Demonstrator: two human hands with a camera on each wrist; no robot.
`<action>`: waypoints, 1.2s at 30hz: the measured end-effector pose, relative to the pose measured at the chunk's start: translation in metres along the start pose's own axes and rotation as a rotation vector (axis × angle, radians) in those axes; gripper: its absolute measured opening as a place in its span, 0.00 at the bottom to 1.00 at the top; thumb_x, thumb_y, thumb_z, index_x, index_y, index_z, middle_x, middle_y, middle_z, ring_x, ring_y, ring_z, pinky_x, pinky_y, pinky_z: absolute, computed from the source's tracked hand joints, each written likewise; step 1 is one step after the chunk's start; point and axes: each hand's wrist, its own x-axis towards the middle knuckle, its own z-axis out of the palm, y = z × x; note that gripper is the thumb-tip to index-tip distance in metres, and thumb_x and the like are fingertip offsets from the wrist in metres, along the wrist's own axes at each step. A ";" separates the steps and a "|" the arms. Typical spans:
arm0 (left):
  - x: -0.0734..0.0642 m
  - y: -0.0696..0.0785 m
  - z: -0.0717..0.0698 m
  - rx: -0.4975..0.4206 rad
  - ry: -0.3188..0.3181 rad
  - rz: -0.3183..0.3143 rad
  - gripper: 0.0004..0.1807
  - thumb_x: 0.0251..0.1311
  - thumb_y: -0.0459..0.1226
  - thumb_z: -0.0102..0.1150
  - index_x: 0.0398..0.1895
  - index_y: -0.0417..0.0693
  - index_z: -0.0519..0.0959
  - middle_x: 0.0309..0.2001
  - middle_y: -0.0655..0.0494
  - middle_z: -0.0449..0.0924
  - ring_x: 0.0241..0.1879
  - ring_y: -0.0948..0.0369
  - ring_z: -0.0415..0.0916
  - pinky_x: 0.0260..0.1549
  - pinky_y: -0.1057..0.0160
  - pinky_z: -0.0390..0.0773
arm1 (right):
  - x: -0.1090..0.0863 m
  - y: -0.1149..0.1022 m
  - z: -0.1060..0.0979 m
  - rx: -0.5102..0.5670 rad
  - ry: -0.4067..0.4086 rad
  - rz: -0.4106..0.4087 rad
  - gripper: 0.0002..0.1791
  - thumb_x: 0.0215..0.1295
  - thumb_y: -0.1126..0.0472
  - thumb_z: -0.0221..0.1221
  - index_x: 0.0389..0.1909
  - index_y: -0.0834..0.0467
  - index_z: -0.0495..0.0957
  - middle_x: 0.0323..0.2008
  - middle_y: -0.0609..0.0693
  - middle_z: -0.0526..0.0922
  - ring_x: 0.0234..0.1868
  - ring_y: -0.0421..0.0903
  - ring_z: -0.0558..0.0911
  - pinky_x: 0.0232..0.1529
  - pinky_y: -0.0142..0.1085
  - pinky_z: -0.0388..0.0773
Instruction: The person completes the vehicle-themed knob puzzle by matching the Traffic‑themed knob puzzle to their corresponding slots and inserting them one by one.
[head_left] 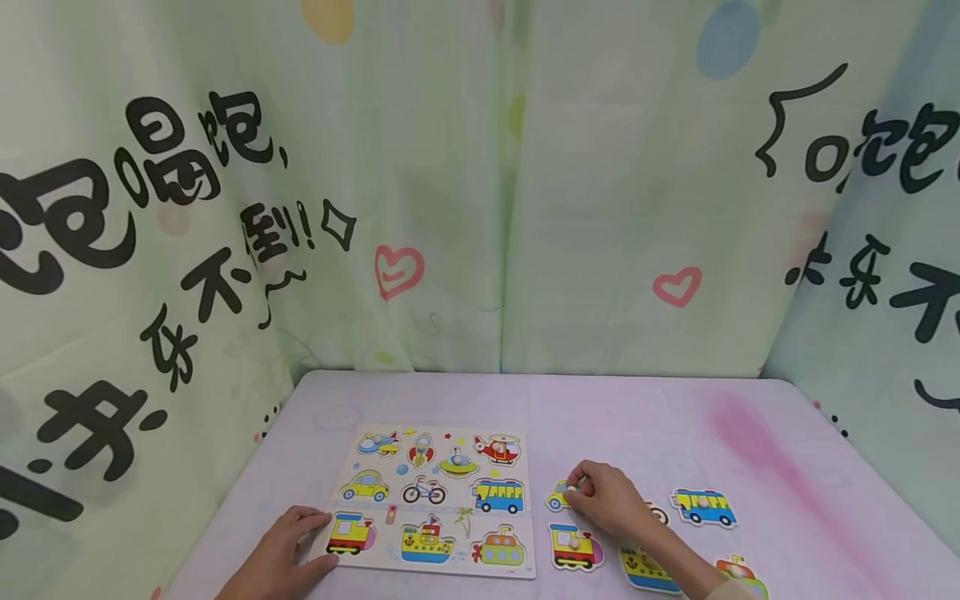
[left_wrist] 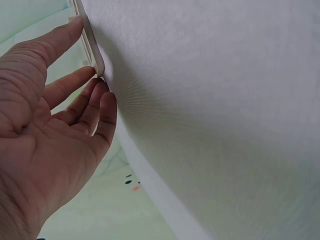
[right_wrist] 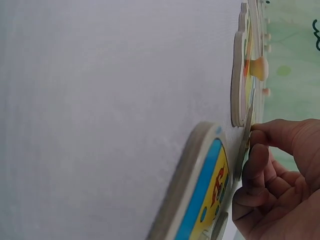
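Observation:
My right hand [head_left: 606, 497] pinches the small yellow car puzzle piece [head_left: 556, 501] between thumb and forefinger, just right of the puzzle board [head_left: 437, 577]. Its fingers cover the car's right part. The fingers of my left hand [head_left: 288, 546] touch the board's lower left edge; in the left wrist view the thumb and forefinger meet the board's rim [left_wrist: 92, 42]. The train piece [head_left: 576, 547] lies below the car. My right forearm partly hides the ship piece [head_left: 647, 570] and the bicycle piece [head_left: 660, 514].
Farther right lie the bus piece [head_left: 703, 507] and the submarine piece [head_left: 742, 575]. The board shows vehicle pictures in three rows. A pale cloth covers the table [head_left: 630, 417], with a pink stain at right. Printed curtains [head_left: 585, 208] hang behind and on both sides.

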 end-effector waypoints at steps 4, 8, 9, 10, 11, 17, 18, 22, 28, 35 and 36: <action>0.001 0.001 0.000 -0.003 -0.010 0.003 0.35 0.48 0.45 0.81 0.60 0.41 0.82 0.55 0.53 0.76 0.54 0.53 0.74 0.57 0.43 0.80 | -0.002 0.000 -0.001 0.014 0.006 0.000 0.08 0.62 0.62 0.70 0.38 0.57 0.80 0.24 0.48 0.71 0.28 0.44 0.70 0.26 0.31 0.65; 0.001 0.000 0.000 -0.005 -0.013 -0.002 0.35 0.48 0.45 0.81 0.60 0.41 0.82 0.55 0.53 0.76 0.54 0.52 0.74 0.58 0.42 0.79 | -0.003 -0.001 -0.003 0.052 0.022 0.012 0.08 0.62 0.61 0.69 0.39 0.58 0.80 0.23 0.48 0.72 0.27 0.44 0.71 0.24 0.30 0.65; 0.001 0.001 0.000 -0.004 -0.012 -0.004 0.36 0.48 0.46 0.81 0.60 0.41 0.82 0.55 0.53 0.76 0.54 0.52 0.74 0.58 0.42 0.79 | -0.003 -0.001 -0.003 0.061 0.024 0.016 0.09 0.63 0.61 0.69 0.39 0.58 0.80 0.23 0.48 0.72 0.27 0.44 0.71 0.23 0.30 0.65; 0.001 0.000 0.000 -0.002 -0.011 -0.004 0.36 0.48 0.46 0.80 0.60 0.41 0.82 0.55 0.53 0.76 0.54 0.52 0.74 0.58 0.42 0.79 | -0.003 0.000 -0.003 0.070 0.026 0.017 0.09 0.63 0.61 0.70 0.39 0.58 0.80 0.23 0.48 0.72 0.27 0.44 0.71 0.23 0.30 0.65; 0.001 0.000 0.000 -0.002 -0.009 -0.004 0.35 0.48 0.46 0.80 0.60 0.41 0.82 0.55 0.53 0.76 0.54 0.52 0.74 0.58 0.41 0.79 | -0.003 0.000 -0.003 0.076 0.026 0.019 0.09 0.63 0.60 0.70 0.40 0.58 0.80 0.24 0.48 0.72 0.27 0.44 0.71 0.23 0.30 0.66; 0.002 0.000 -0.001 0.002 -0.001 0.014 0.35 0.48 0.44 0.80 0.60 0.41 0.81 0.55 0.54 0.76 0.56 0.53 0.74 0.60 0.42 0.78 | -0.005 0.001 -0.002 0.126 0.040 0.016 0.09 0.63 0.61 0.70 0.39 0.58 0.81 0.23 0.48 0.73 0.27 0.44 0.71 0.23 0.29 0.66; 0.002 0.000 -0.001 0.005 -0.002 0.018 0.35 0.48 0.44 0.80 0.60 0.40 0.81 0.55 0.53 0.76 0.55 0.52 0.74 0.59 0.42 0.78 | -0.005 0.000 -0.001 0.139 0.044 0.017 0.09 0.63 0.61 0.70 0.39 0.58 0.81 0.23 0.48 0.73 0.26 0.44 0.71 0.23 0.29 0.65; 0.002 0.000 0.000 0.009 -0.006 0.015 0.35 0.48 0.45 0.80 0.60 0.41 0.81 0.55 0.53 0.76 0.55 0.52 0.74 0.59 0.42 0.78 | -0.008 -0.003 0.002 0.186 0.047 0.014 0.07 0.62 0.63 0.70 0.37 0.57 0.81 0.22 0.47 0.73 0.25 0.44 0.71 0.23 0.29 0.64; 0.001 0.000 -0.001 0.011 -0.010 -0.001 0.35 0.47 0.46 0.80 0.60 0.41 0.82 0.55 0.52 0.76 0.55 0.50 0.74 0.57 0.42 0.79 | -0.010 -0.015 0.008 0.232 0.017 -0.030 0.07 0.63 0.63 0.70 0.37 0.57 0.81 0.21 0.47 0.73 0.23 0.43 0.71 0.20 0.28 0.64; 0.002 0.001 -0.001 0.004 -0.014 -0.001 0.35 0.48 0.45 0.81 0.59 0.40 0.82 0.55 0.53 0.76 0.54 0.52 0.74 0.57 0.44 0.80 | -0.010 -0.029 0.017 0.278 -0.034 -0.126 0.09 0.63 0.61 0.69 0.39 0.60 0.81 0.22 0.46 0.73 0.22 0.42 0.70 0.20 0.28 0.65; 0.002 0.001 -0.001 0.005 -0.013 0.002 0.35 0.48 0.45 0.81 0.59 0.40 0.82 0.55 0.53 0.76 0.54 0.52 0.74 0.57 0.44 0.80 | -0.009 -0.031 0.019 0.286 -0.043 -0.136 0.09 0.63 0.60 0.69 0.39 0.60 0.80 0.22 0.46 0.73 0.22 0.42 0.70 0.21 0.28 0.66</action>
